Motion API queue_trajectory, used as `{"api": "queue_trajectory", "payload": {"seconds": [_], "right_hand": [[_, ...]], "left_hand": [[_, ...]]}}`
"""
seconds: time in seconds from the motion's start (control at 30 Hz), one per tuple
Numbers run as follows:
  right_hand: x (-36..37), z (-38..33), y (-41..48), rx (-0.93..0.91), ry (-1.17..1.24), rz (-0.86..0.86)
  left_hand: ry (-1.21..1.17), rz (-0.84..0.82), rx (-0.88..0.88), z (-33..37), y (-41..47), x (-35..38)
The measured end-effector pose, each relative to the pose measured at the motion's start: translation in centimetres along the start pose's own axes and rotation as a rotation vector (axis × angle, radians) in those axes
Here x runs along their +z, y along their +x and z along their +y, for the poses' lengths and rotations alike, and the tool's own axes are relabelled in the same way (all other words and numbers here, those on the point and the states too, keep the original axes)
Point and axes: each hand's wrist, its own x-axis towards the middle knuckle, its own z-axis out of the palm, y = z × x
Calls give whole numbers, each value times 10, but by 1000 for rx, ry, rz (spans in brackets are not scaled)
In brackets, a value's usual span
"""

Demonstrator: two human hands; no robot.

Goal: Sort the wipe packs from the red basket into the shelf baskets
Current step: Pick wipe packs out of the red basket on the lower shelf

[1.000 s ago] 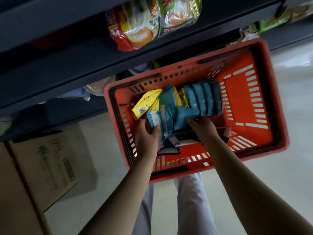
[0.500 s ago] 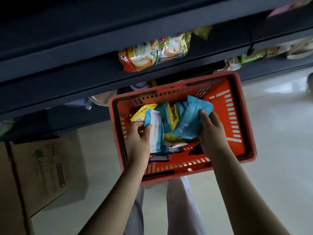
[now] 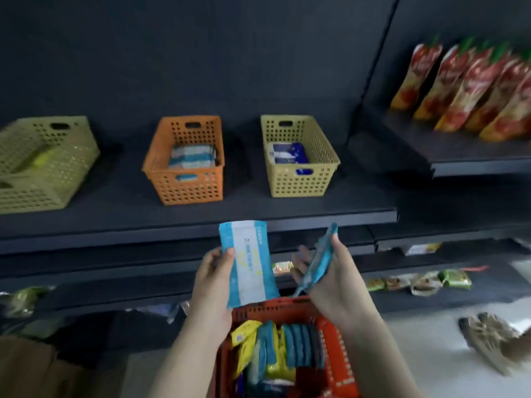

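My left hand [image 3: 214, 271] grips a blue-and-white wipe pack [image 3: 248, 262], held upright in front of the shelf edge. My right hand [image 3: 330, 271] holds a blue wipe pack [image 3: 320, 259] seen edge-on. Below both hands stands the red basket [image 3: 333, 349] with several blue and yellow packs [image 3: 275, 346] standing in it. On the shelf above are three perforated baskets: a green one [image 3: 57, 182] at the left, an orange one [image 3: 189, 188] with blue-and-white packs inside, and a yellow one [image 3: 301, 182] with dark blue packs inside.
The dark shelf board [image 3: 201, 219] runs across in front of me. A higher shelf at the right carries red standing pouches [image 3: 465, 87]. Lower shelves hold small snack packs [image 3: 419, 281]. A cardboard box [image 3: 26, 366] is at the bottom left, pale floor at the right.
The view has swung up from the red basket to the shelf. Both hands have lifted out of the basket, each carrying a wipe pack up to the shelf edge.
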Motion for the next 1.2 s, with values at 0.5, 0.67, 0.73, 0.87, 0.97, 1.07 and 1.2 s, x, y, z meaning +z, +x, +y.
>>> {"api": "queue_trajectory", "payload": {"seconds": [0.5, 0.67, 0.73, 0.87, 0.97, 1.07, 1.2], "right_hand": [[215, 106, -5, -175, -286, -51], [253, 129, 4, -295, -614, -40], [262, 129, 9, -283, -660, -122], [272, 119, 26, -292, -742, -180], [279, 105, 48, -366, -768, -95], [285, 83, 84, -471, -820, -21], [286, 46, 146, -606, -1012, 59]], "left_hand": [[-36, -43, 173, 209, 8, -178], [6, -118, 176, 241, 23, -214], [21, -136, 178, 250, 31, -221], [21, -126, 162, 256, 52, -225], [42, -132, 138, 258, 73, -217], [78, -128, 127, 264, 105, -205], [100, -112, 126, 269, 159, -183]]}}
